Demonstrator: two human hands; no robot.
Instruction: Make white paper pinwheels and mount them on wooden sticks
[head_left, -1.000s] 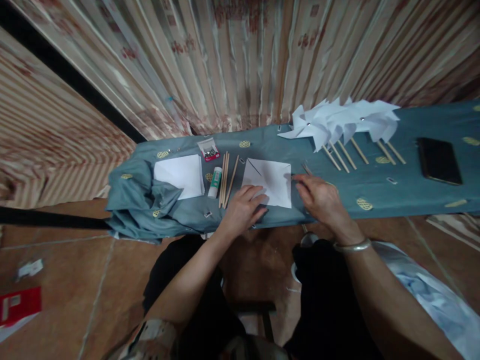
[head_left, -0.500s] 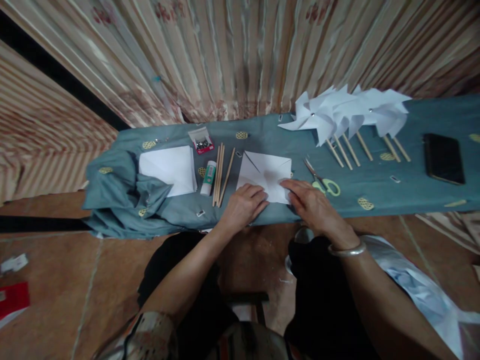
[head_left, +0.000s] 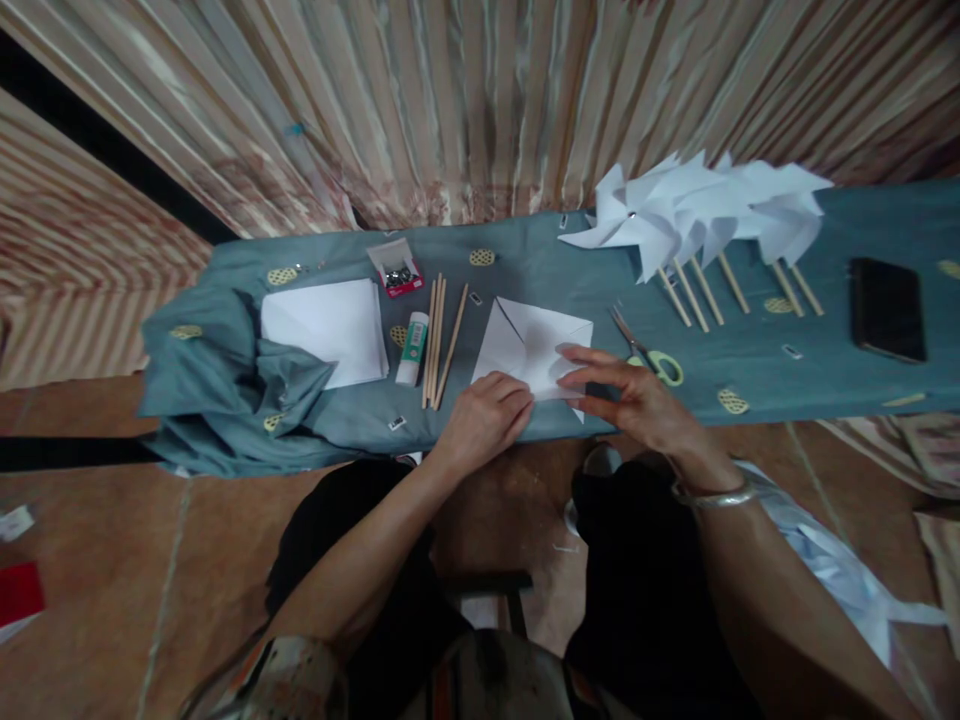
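Observation:
A white square of paper lies on the cloth in front of me, with cut slits or creases running in from its far corners. The near left edge is pinched under the closed fingers of my left hand. My right hand has its fingers spread apart over the paper's right edge, the tips touching or just above it. A small paper point pokes out below those fingers. Scissors with light green handles lie just beyond the right hand. Left of the paper are several thin wooden sticks and a green-and-white glue stick.
A stack of white paper lies at the left, partly under bunched cloth. Beside it is an opened small box of metal pins. Several white paper pinwheels on sticks lie at the back right, near a black phone.
My right hand's fingers have spread and lifted from lying flat on the paper's near right corner. The paper has turned slightly. My left hand stays on its edge.

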